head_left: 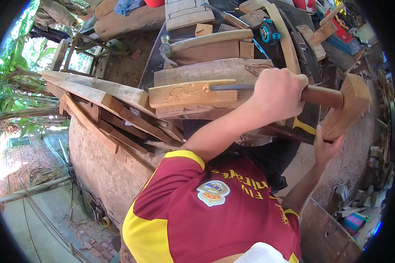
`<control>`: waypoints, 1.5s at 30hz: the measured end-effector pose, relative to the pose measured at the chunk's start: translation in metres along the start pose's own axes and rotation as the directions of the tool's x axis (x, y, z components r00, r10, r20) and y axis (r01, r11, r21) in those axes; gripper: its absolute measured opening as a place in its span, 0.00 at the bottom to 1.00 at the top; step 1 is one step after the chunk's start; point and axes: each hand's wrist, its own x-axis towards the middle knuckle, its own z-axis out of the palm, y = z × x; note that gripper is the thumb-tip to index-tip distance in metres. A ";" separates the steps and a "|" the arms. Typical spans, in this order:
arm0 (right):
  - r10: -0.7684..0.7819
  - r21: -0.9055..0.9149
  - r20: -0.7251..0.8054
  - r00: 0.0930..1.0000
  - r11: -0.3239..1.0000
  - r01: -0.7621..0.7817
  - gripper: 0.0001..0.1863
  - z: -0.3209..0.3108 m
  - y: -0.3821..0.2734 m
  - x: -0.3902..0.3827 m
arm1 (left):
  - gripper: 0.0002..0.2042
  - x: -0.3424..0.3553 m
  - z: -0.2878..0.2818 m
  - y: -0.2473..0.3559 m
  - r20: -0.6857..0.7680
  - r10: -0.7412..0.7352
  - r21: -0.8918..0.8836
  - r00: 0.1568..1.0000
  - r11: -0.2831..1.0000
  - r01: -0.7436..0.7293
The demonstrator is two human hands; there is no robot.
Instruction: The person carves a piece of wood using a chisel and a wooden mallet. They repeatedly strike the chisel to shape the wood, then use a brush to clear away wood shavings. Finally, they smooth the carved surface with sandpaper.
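Note:
My left hand [278,94] is closed around a chisel, its dark steel blade [235,87] pointing left and its round brown handle [324,96] sticking out to the right. The blade's tip meets a pale wooden piece [171,97] beside small shavings, and rough cut marks show on that piece. Beneath it lies a wider weathered board [184,78]. In my right hand [330,147] is a chunky wooden mallet [349,105], its face at or very near the butt of the chisel handle. My right fingers wrap its lower end and are partly hidden.
Beyond the workpiece lie a curved wooden strip [210,40], a clear glass bottle [166,49] and a blue tape measure [269,31]. A handsaw with a yellow-and-black handle [303,127] is near my right forearm. Long planks [96,90] stack at the left.

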 end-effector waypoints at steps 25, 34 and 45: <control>0.255 0.340 -0.035 0.966 0.913 -0.228 0.35 -0.008 0.000 -0.004 | 0.09 0.001 -0.006 0.000 0.079 -0.039 0.047 0.996 0.998 0.036; 0.632 0.649 0.013 0.775 0.584 -0.487 0.30 -0.024 0.009 0.012 | 0.10 -0.008 -0.014 -0.033 0.021 -0.019 0.102 1.000 0.995 0.017; 0.706 0.556 0.034 0.707 0.575 -0.600 0.32 -0.009 0.008 -0.047 | 0.09 -0.006 -0.039 -0.018 -0.074 0.109 -0.017 0.991 0.994 -0.110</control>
